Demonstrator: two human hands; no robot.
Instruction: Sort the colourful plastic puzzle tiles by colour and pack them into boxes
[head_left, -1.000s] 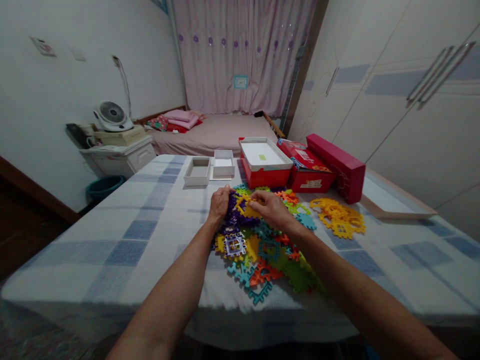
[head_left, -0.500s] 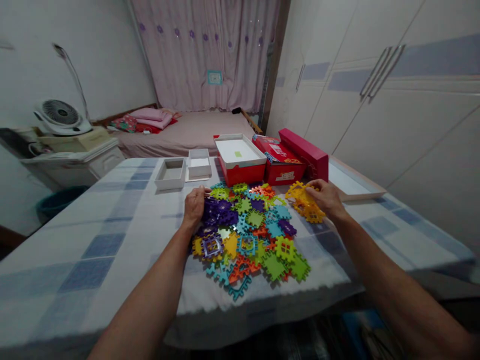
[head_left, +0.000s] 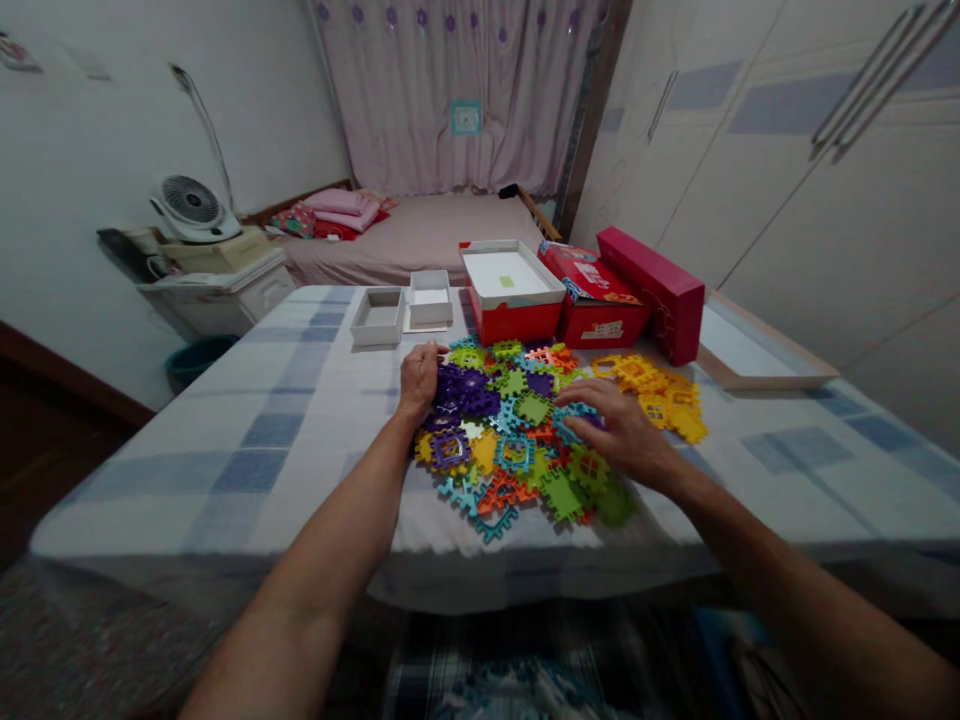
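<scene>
A mixed pile of toothed plastic building tiles (head_left: 534, 408) in green, blue, orange, yellow and purple lies on the table. At its left edge my left hand (head_left: 420, 382) rests against a heap of purple tiles (head_left: 466, 390); its fingers are mostly hidden, so their grip is unclear. My right hand (head_left: 619, 425) reaches over the right part of the pile, above blue tiles, with fingers apart and nothing held. Beyond it, a separate group of yellow tiles (head_left: 660, 390) lies on the cloth.
Two small grey-white boxes (head_left: 377, 316) stand behind the pile. Farther right are a red box with a white tray on it (head_left: 513, 320), another red box (head_left: 600, 318), a long dark-pink box (head_left: 679, 310) and a shallow white lid (head_left: 769, 350). A checked cloth (head_left: 262, 430) covers the table.
My right hand has let go of the yellow tiles at the right and moved left over the pile. My left hand stays by the purple tiles. The camera view has shifted.
</scene>
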